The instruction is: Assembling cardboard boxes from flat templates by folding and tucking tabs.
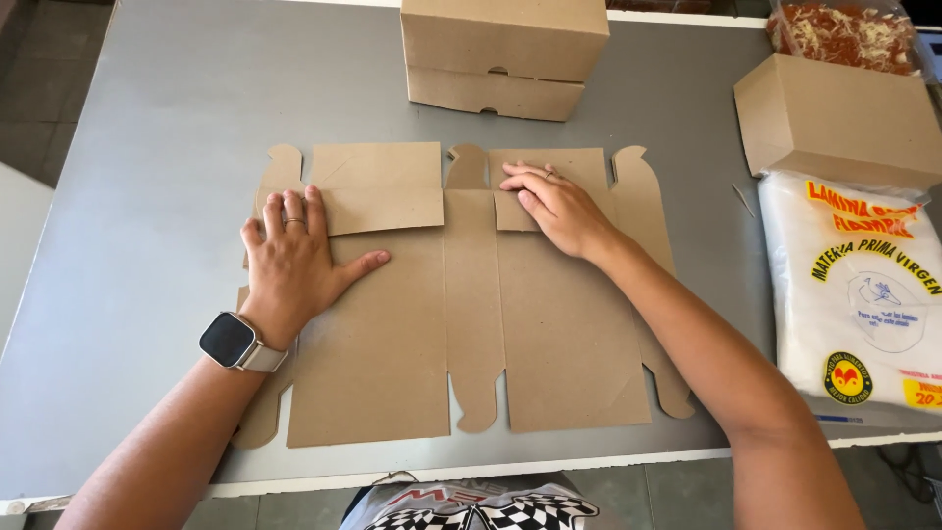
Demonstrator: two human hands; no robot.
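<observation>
The left hand [291,257] lies flat and spread on the die-cut cardboard box blank [471,324], fingers over the near edge of the folded-down left flap [378,188], thumb angled out across the panel below it. The right hand [557,206] presses with fingers close together and nearly straight on the smaller folded right flap [549,182]; neither hand pinches anything. The blank lies unfolded at the middle of the grey desk [147,196], its near tabs close to the desk's front edge.

To crease well, it seems best to keep both palms low and run the fingertips along the fold line from the centre tab [469,167] outward, so each flap lies tight without skewing the scored lines; the left hand's weight already pins the sheet against sliding.

Room is generous to the left, where bare desk runs to the left edge. At the far edge stand two closed cardboard boxes [502,54], stacked. The right side is crowded: another cardboard box [834,118], a white plastic-wrapped pack of sheets [859,294], and behind them a clear bag [844,34] of what may be shredded food. A thin pale sliver, perhaps a toothpick [743,199], lies just right of the blank.
</observation>
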